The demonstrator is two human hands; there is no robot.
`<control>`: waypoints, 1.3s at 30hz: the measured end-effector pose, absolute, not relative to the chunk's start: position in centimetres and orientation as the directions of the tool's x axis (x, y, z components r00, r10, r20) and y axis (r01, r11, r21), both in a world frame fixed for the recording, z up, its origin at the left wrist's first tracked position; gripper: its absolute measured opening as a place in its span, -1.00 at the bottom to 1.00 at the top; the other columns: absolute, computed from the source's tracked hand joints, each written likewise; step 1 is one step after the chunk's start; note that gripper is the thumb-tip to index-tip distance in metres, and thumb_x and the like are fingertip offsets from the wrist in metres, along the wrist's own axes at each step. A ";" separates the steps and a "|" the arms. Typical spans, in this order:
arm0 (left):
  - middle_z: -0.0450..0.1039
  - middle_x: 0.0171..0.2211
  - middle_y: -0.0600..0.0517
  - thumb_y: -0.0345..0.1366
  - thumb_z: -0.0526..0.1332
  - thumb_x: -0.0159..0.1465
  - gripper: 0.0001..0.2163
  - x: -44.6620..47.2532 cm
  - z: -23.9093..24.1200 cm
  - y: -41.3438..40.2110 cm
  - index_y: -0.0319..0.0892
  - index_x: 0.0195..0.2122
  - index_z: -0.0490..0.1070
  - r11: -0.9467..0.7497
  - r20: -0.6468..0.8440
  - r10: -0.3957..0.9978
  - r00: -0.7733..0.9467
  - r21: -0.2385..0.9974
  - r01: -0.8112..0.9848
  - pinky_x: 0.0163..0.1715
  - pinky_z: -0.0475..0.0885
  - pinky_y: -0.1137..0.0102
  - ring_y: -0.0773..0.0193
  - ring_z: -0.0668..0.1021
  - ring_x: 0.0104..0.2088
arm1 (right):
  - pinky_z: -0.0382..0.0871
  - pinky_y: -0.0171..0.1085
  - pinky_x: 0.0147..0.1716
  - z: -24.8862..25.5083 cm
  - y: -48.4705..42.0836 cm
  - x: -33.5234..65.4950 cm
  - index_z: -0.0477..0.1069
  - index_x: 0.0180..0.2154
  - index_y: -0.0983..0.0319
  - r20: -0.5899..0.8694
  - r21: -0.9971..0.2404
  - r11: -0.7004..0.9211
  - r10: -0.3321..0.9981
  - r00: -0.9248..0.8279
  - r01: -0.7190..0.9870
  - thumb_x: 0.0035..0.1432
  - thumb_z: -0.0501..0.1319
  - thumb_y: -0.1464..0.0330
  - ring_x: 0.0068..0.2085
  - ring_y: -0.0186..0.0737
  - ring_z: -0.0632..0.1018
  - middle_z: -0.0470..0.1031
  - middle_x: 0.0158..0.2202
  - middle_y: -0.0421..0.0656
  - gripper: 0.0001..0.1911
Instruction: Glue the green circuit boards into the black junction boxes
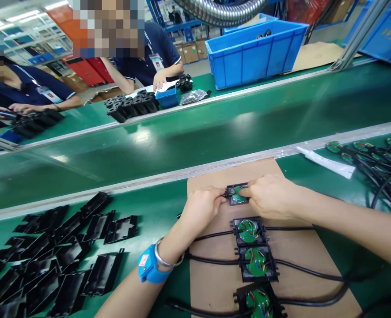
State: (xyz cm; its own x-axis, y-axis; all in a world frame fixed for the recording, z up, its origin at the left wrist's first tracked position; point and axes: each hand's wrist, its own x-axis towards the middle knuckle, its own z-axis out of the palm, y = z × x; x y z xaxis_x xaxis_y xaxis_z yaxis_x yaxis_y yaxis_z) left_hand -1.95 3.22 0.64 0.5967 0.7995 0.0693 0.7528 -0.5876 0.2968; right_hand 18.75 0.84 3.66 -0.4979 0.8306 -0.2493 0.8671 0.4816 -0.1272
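Note:
A small black housing with a round green circuit board (237, 195) lies at the far end of a brown cardboard sheet (215, 282). My left hand (203, 205) pinches its left edge, fingers closed. My right hand (268, 196) presses on its right side with curled fingers. Three similar black housings with green boards (255, 260) and black cables lie in a row nearer to me on the cardboard. A blue wrist strap (149, 264) and a metal bangle circle my left wrist.
Several empty black plastic covers (59, 256) are heaped at the left. More green boards with black cables (377, 163) and a white tube (328, 162) lie at the right. Beyond the green conveyor belt (182, 137), two people handle black parts beside a blue bin (255, 51).

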 end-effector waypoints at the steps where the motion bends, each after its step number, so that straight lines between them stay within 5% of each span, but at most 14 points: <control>1: 0.61 -0.21 0.04 -0.41 0.26 0.24 -0.87 -1.9 0.6 3.1 -0.14 -0.20 0.54 -0.584 0.073 0.804 0.591 0.291 0.758 -0.21 0.52 0.34 0.18 0.62 -0.21 | 0.30 -0.18 -0.41 3.6 0.8 18.8 0.54 -0.23 0.19 -0.245 -0.140 0.478 0.832 -0.498 0.867 0.13 0.03 0.42 -0.34 0.00 0.58 0.57 -0.34 -0.01 -0.68; 11: 0.53 -0.39 0.05 -0.43 0.18 0.29 -0.89 -1.6 -0.7 2.0 -0.16 -0.26 0.49 -0.714 0.357 0.668 0.653 0.058 0.698 -0.36 0.46 0.47 0.29 0.57 -0.36 | 0.35 -0.12 -0.32 3.3 0.4 19.0 0.55 -0.12 0.24 -0.257 -0.234 0.419 0.843 -0.472 0.877 0.12 0.03 0.36 -0.26 0.06 0.58 0.58 -0.27 0.05 -0.61; 17: 0.49 -0.47 0.02 -0.43 0.06 0.37 -0.76 -1.7 -1.5 1.9 -0.18 -0.38 0.47 -0.705 0.351 0.638 0.685 -0.091 0.703 -0.46 0.38 0.45 0.27 0.53 -0.41 | 0.35 -0.14 -0.36 3.7 0.3 19.1 0.56 -0.23 0.27 -0.276 -0.253 0.391 0.847 -0.454 0.885 0.10 0.04 0.37 -0.27 0.06 0.58 0.58 -0.28 0.05 -0.67; 22: 0.49 -0.43 -0.06 -0.50 0.00 0.35 -0.75 -1.4 -2.0 1.0 -0.26 -0.18 0.49 -0.721 0.275 0.608 0.745 -0.202 0.663 -0.43 0.42 0.40 0.23 0.53 -0.40 | 0.32 -0.18 -0.46 3.6 0.2 19.0 0.55 -0.29 0.29 -0.279 -0.257 0.361 0.860 -0.426 0.897 0.09 0.04 0.35 -0.30 0.07 0.58 0.57 -0.32 0.07 -0.68; 26: 0.51 -0.22 -0.24 -0.56 -0.02 0.31 -0.66 -1.7 -2.0 0.4 -0.39 0.05 0.38 -0.736 0.181 0.591 0.786 -0.277 0.618 -0.33 0.49 0.30 0.12 0.56 -0.27 | 0.32 -0.19 -0.48 3.6 0.0 18.8 0.54 -0.30 0.29 -0.279 -0.252 0.364 0.860 -0.427 0.897 0.10 0.05 0.35 -0.30 0.08 0.58 0.57 -0.32 0.09 -0.69; 32: 0.52 -0.12 -0.14 -0.58 0.04 0.20 -0.62 -1.3 -0.3 0.8 -0.32 0.02 0.42 -0.734 0.210 0.646 0.734 -0.092 0.673 -0.21 0.54 0.31 0.14 0.57 -0.16 | 0.32 -0.18 -0.41 3.3 -0.2 19.4 0.55 -0.29 0.28 -0.239 -0.288 0.366 0.867 -0.436 0.885 0.09 0.04 0.36 -0.28 0.05 0.58 0.57 -0.31 0.06 -0.69; 39: 0.37 -0.04 -0.13 -0.51 0.02 0.18 -0.56 0.0 -0.1 -0.3 -0.28 0.10 0.35 -0.692 0.066 0.721 0.690 0.121 0.712 -0.18 0.55 0.27 0.14 0.52 -0.12 | 0.29 -0.28 -0.38 2.7 -0.1 21.7 0.31 0.10 0.30 -0.164 -0.471 0.428 0.816 -0.554 0.771 0.03 0.07 0.49 -0.32 -0.13 0.54 0.55 -0.28 -0.05 -0.47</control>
